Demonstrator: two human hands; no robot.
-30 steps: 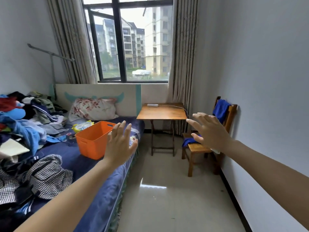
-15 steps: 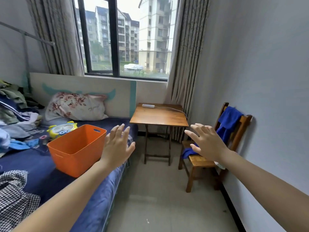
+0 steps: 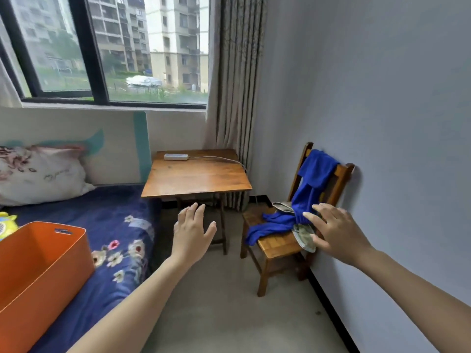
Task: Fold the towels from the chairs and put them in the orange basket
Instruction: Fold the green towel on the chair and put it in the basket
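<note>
A blue towel (image 3: 309,184) hangs over the back of a wooden chair (image 3: 276,244) by the right wall and trails across its seat. A patterned grey-green cloth (image 3: 303,235) lies under it on the seat. My right hand (image 3: 334,231) is stretched out over the seat with fingers spread, at the towel's lower part, holding nothing. My left hand (image 3: 192,233) hovers open in front of the table's legs, left of the chair. The orange basket (image 3: 38,271) stands empty on the bed at the lower left.
A small wooden table (image 3: 196,175) with a white power strip (image 3: 175,156) stands between bed and chair under the window. The bed (image 3: 114,238) has a dark blue floral sheet and a pillow (image 3: 38,174). A yellow toy peeks out behind the basket.
I have moved forward and turned right, so the chair and table are much closer. My right hand has come down to the towel on the seat. The clothes pile has left the view.
</note>
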